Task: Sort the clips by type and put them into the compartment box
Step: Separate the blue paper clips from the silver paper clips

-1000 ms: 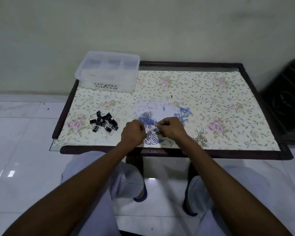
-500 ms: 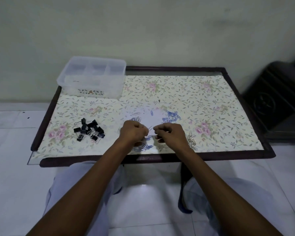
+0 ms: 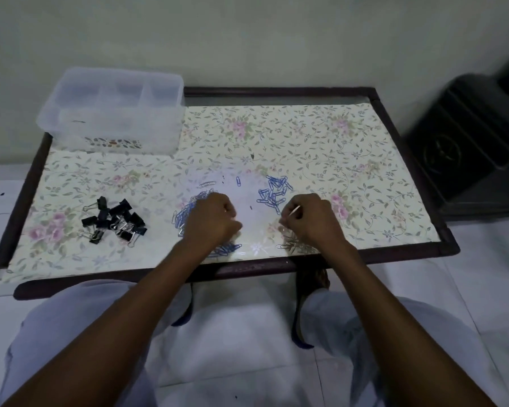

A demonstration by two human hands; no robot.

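Silver paper clip (image 3: 294, 212) pinched in right hand (image 3: 312, 220) grip

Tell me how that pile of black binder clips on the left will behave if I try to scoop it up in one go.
The black binder clips lie loosely heaped with their wire handles sticking out, so some will probably snag together and lift in clumps. Others look separate and may drop off. They sit flat on the table and seem unlikely to roll.

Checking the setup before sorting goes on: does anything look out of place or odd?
Only slightly: the compartment box overhangs the table's far-left corner, and one blue paper clip lies apart from the blue piles. Nothing looks spilled or damaged.
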